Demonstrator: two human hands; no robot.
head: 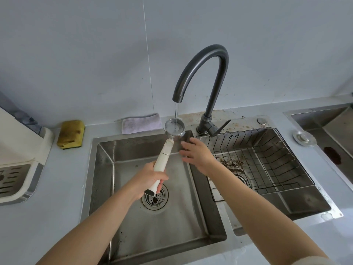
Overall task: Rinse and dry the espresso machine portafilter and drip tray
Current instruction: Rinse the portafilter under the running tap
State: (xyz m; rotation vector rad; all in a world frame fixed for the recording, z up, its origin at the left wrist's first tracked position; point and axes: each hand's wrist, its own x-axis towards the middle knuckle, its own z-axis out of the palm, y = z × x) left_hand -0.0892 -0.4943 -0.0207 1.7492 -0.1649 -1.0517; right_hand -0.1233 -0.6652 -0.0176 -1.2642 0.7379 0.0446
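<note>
My left hand (150, 177) wrapped round the portafilter (166, 148) handle, its metal cup under the tap's (207, 71) thin stream above the sink (162, 236), my right hand (196, 153) spread, holding nothing, drip tray (13, 178) far left on its machine.

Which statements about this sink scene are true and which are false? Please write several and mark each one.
1. Water runs from the faucet into the portafilter. True.
2. The right hand grips the portafilter. False: the left hand grips its handle; the right hand is open and holds nothing.
3. The sponge lies in the sink. False: it lies on the counter, left of the sink.
4. A wire rack sits in the right basin. True.
5. The cloth hangs over the faucet. False: it lies on the counter behind the sink.
</note>
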